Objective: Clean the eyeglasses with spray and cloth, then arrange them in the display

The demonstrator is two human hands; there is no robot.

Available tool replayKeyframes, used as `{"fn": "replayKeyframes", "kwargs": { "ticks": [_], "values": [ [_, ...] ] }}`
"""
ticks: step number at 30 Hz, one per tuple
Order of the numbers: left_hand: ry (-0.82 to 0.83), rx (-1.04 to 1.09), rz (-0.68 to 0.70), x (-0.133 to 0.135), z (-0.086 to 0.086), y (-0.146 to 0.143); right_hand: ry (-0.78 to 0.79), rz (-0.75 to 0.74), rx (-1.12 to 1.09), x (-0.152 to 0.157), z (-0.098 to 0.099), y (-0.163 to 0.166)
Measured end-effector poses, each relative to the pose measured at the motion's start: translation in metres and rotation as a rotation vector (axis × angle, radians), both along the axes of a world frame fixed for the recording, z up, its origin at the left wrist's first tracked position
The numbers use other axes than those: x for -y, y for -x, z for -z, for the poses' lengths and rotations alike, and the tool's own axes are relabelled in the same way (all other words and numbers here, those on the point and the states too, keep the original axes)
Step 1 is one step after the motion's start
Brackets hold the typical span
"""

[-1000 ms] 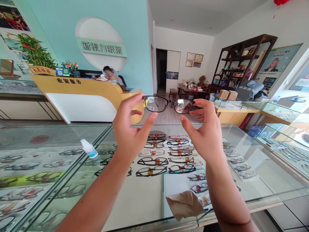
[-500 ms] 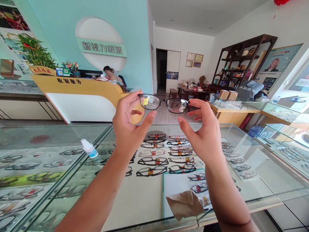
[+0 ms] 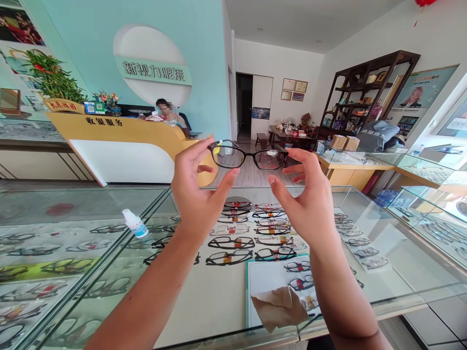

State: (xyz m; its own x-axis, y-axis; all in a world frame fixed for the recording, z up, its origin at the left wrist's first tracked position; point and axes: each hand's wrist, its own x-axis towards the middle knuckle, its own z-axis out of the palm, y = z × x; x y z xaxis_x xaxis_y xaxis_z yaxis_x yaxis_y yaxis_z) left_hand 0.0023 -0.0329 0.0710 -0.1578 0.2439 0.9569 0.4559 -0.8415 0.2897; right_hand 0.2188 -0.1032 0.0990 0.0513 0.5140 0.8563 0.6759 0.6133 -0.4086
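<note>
A pair of dark-framed eyeglasses [image 3: 249, 154] is held up in front of me, above the glass display counter. My left hand [image 3: 200, 181] grips its left end between the fingers, with the thumb pointing up below the left lens. At the right end, the fingers of my right hand [image 3: 304, 192] hold the frame, and that thumb sits apart below the right lens. Below, on the counter, lies a brown cleaning cloth [image 3: 280, 307] over a pale tray with a teal edge [image 3: 248, 291]. A small white and blue bottle [image 3: 134, 223] stands left of my left forearm.
Several rows of eyeglasses [image 3: 233, 243] lie in the display counter [image 3: 215, 301] beneath my arms. Across the room, a person [image 3: 171, 114] sits behind the yellow and white reception desk [image 3: 124, 150]. Further glass cases [image 3: 430, 214] stand at the right, near a dark wooden shelf [image 3: 359, 92].
The eyeglasses have tilted, so the lenses and temples show at a different angle. Both hands stay almost in place, the left shifting slightly right.
</note>
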Motion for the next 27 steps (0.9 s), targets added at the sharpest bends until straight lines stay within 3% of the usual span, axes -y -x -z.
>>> {"fn": "replayKeyframes", "kwargs": {
  "ticks": [7,15,20,27],
  "values": [
    [-0.151,-0.004,-0.121,0.004,0.003,-0.007,0.045,-0.012,-0.029,-0.003,0.002,0.001],
    [-0.205,0.005,-0.108,0.007,0.007,-0.011,0.054,-0.068,-0.075,-0.007,0.004,0.002],
    [-0.133,0.026,-0.027,0.003,0.006,-0.007,0.039,-0.056,-0.076,-0.004,0.003,0.002],
    [0.127,0.076,0.233,-0.017,-0.001,0.010,0.009,-0.076,-0.039,0.000,0.002,0.002]
  ]
}}
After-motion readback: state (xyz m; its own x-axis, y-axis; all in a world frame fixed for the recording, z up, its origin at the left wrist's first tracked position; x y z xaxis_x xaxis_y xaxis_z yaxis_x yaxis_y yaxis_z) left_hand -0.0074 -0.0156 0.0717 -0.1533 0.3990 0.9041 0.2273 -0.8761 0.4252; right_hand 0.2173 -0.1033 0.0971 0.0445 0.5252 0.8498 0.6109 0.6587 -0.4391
